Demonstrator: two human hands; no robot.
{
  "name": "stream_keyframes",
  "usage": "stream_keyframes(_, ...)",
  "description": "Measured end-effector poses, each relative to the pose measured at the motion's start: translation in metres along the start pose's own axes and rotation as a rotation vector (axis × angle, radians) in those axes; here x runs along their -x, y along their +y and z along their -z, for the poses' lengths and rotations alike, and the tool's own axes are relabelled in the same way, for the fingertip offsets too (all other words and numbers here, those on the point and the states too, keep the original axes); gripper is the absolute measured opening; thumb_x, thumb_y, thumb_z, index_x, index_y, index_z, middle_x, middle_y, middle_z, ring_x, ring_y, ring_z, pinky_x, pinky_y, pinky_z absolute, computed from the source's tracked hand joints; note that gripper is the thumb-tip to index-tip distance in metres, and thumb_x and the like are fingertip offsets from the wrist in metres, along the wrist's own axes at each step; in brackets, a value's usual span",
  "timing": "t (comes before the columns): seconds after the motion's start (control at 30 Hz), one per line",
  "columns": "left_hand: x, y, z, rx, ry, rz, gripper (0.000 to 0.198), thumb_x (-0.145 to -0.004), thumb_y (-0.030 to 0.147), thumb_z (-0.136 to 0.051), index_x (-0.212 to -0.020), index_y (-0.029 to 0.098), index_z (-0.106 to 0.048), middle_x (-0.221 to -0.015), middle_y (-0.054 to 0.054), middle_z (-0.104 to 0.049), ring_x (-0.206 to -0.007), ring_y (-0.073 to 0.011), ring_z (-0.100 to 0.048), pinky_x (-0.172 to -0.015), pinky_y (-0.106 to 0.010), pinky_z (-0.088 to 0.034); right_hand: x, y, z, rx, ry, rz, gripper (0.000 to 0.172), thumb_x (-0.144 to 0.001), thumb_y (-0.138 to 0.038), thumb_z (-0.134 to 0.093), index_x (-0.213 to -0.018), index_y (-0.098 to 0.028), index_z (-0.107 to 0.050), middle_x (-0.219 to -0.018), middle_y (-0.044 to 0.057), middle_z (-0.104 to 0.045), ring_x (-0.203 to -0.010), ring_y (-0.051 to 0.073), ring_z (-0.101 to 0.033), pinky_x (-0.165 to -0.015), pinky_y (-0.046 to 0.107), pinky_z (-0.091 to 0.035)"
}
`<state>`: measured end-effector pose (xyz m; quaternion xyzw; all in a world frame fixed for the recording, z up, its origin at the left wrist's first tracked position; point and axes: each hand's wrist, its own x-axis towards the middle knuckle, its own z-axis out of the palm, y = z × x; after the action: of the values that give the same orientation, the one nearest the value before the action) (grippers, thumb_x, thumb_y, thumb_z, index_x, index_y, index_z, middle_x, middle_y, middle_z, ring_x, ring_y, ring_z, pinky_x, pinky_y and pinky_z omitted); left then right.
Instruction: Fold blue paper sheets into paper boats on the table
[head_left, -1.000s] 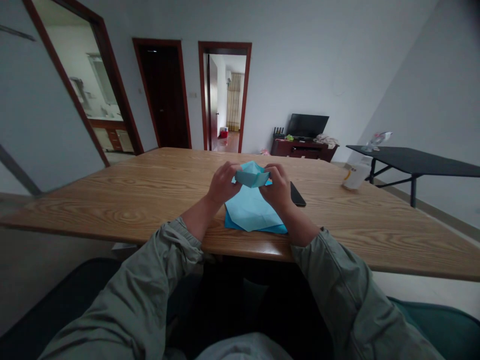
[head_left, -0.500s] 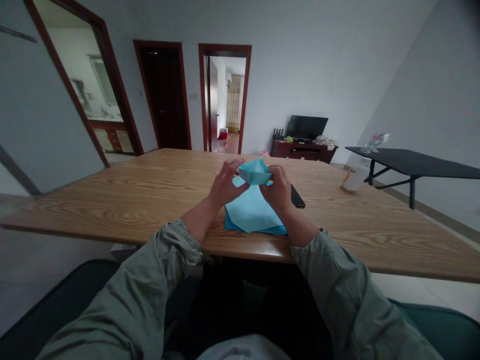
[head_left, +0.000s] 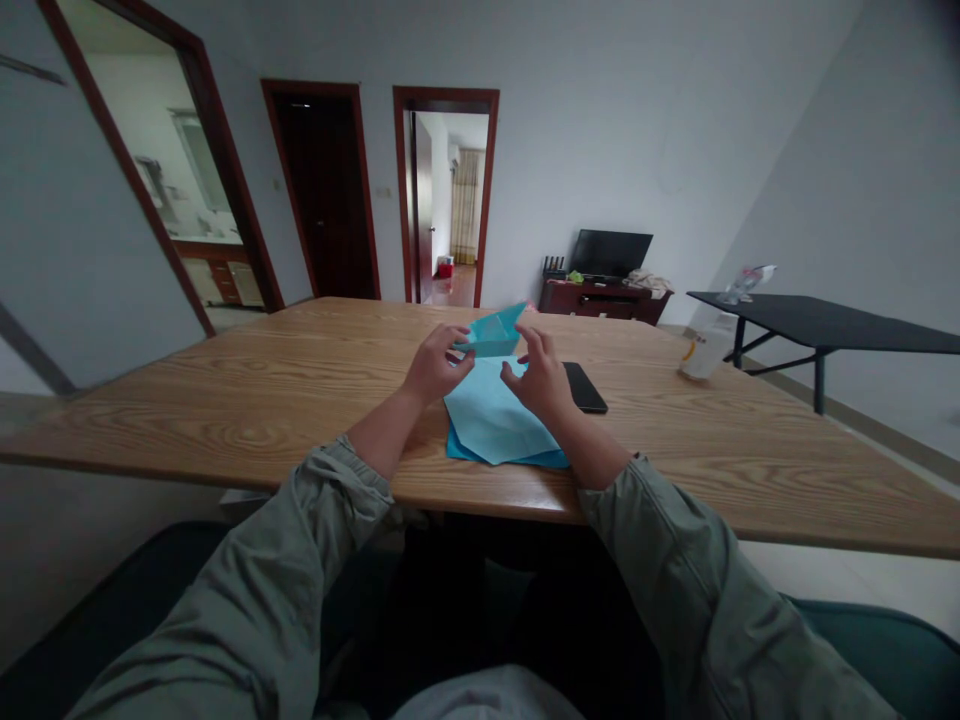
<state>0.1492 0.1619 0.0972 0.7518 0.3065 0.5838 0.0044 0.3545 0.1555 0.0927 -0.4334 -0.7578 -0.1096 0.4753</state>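
A folded turquoise paper piece [head_left: 493, 334], shaped like a small boat with a raised point at its right, is held above the table. My left hand [head_left: 435, 366] pinches its left end between thumb and fingers. Beside its right end is my right hand [head_left: 541, 378], thumb and fingers apart, with nothing between them. Below both hands lie light blue paper sheets [head_left: 499, 412], over a darker blue sheet [head_left: 466, 448] whose lower edge shows. A black phone-like slab [head_left: 586, 388] rests just right of the papers, partly behind my right hand.
The wooden table [head_left: 300, 400] spreads widely to both sides. A whitish plastic cup [head_left: 699, 356] stands on its right part. Further right is a black folding table [head_left: 825, 322]. A television [head_left: 613, 254] on a low cabinet [head_left: 592, 298] stands by the far wall.
My right hand has let go of the folded paper and opened. The paper has tilted, its right point now rising, and has shifted slightly left with my left hand.
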Motion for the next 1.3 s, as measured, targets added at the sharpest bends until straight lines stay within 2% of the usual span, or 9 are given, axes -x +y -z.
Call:
stream_keyframes(0.1,0.0,-0.032,0.021,-0.09,-0.02,0.094,0.013,-0.073,0.017,-0.062,-0.086,0.016,-0.06,-0.118,-0.011,-0.056,-0.104,-0.0199,-0.06,-0.064,-0.024,-0.058,0.002,0.005,0.001,-0.015,-0.033,-0.054,0.078,-0.076,-0.028,-0.061,-0.147,-0.028,-0.029,-0.136,0.014,-0.046,-0.068,0.015,-0.059,-0.065,0.035,-0.052)
stream_keyframes(0.2,0.004,-0.068,0.046,-0.169,-0.034,0.237,0.015,-0.069,0.015,-0.061,-0.084,0.016,-0.06,-0.12,-0.011,-0.056,-0.112,-0.0217,-0.058,-0.075,-0.029,-0.058,0.002,0.014,-0.002,-0.038,-0.035,-0.122,0.078,-0.077,-0.03,-0.061,-0.148,-0.027,-0.027,-0.134,0.014,-0.049,-0.063,0.014,-0.058,-0.07,0.038,-0.052)
stream_keyframes(0.3,0.01,-0.093,0.073,-0.239,-0.044,0.356,0.014,-0.067,0.014,-0.057,-0.081,0.015,-0.06,-0.116,-0.01,-0.06,-0.107,-0.0194,-0.06,-0.084,-0.029,-0.055,0.002,0.021,-0.005,-0.058,-0.042,-0.14,0.075,-0.077,-0.03,-0.06,-0.146,-0.025,-0.031,-0.129,0.015,-0.053,-0.069,0.017,-0.06,-0.073,0.039,-0.052)
stream_keyframes(0.4,0.015,-0.103,0.097,-0.303,-0.025,0.485,0.013,-0.068,0.016,-0.055,-0.079,0.015,-0.061,-0.109,-0.009,-0.064,-0.095,-0.0168,-0.063,-0.081,-0.026,-0.053,0.002,0.023,-0.007,-0.062,-0.062,-0.149,0.071,-0.077,-0.029,-0.059,-0.143,-0.023,-0.036,-0.124,0.014,-0.057,-0.077,0.021,-0.061,-0.074,0.04,-0.051)
stream_keyframes(0.53,0.02,-0.104,0.117,-0.409,-0.008,0.66,0.018,-0.069,0.022,-0.057,-0.086,0.017,-0.063,-0.079,-0.003,-0.067,-0.074,-0.0169,-0.064,-0.071,-0.026,-0.05,0.003,0.025,-0.009,-0.048,-0.088,-0.16,0.065,-0.077,-0.029,-0.058,-0.139,-0.023,-0.041,-0.119,0.012,-0.06,-0.077,0.021,-0.062,-0.075,0.04,-0.051)
stream_keyframes(0.73,0.021,-0.108,0.121,-0.437,0.027,0.661,0.017,-0.071,0.022,-0.057,-0.086,0.017,-0.063,-0.079,-0.004,-0.069,-0.074,-0.0173,-0.064,-0.07,-0.025,-0.047,0.005,0.027,-0.011,-0.054,-0.119,-0.151,0.059,-0.077,-0.028,-0.058,-0.135,-0.024,-0.045,-0.113,0.01,-0.062,-0.074,0.02,-0.061,-0.075,0.039,-0.05)
stream_keyframes(0.93,0.02,-0.111,0.12,-0.494,0.034,0.559,0.015,-0.071,0.02,-0.056,-0.085,0.018,-0.063,-0.088,-0.005,-0.069,-0.081,-0.0177,-0.064,-0.076,-0.026,-0.047,0.004,0.025,-0.011,-0.045,-0.175,-0.174,0.055,-0.077,-0.028,-0.059,-0.131,-0.023,-0.049,-0.112,0.009,-0.063,-0.072,0.019,-0.06,-0.076,0.038,-0.049)
stream_keyframes(1.07,0.02,-0.111,0.123,-0.57,0.031,0.625,0.022,-0.073,0.027,-0.056,-0.091,0.018,-0.064,-0.086,-0.005,-0.069,-0.08,-0.0182,-0.064,-0.074,-0.026,-0.046,0.003,0.023,-0.011,-0.052,-0.213,-0.197,0.042,-0.078,-0.03,-0.059,-0.119,-0.023,-0.057,-0.102,0.005,-0.066,-0.069,0.017,-0.06,-0.073,0.034,-0.048)
stream_keyframes(1.3,0.029,-0.125,0.122,-0.727,-0.158,0.743,0.024,-0.073,0.03,-0.059,-0.094,0.02,-0.066,-0.097,-0.01,-0.07,-0.09,-0.0253,-0.063,-0.078,-0.032,-0.046,0.003,0.015,-0.008,-0.084,-0.343,-0.244,0.023,-0.081,-0.03,-0.058,-0.102,-0.021,-0.063,-0.081,0.0,-0.069,-0.063,0.013,-0.059,-0.065,0.026,-0.043)
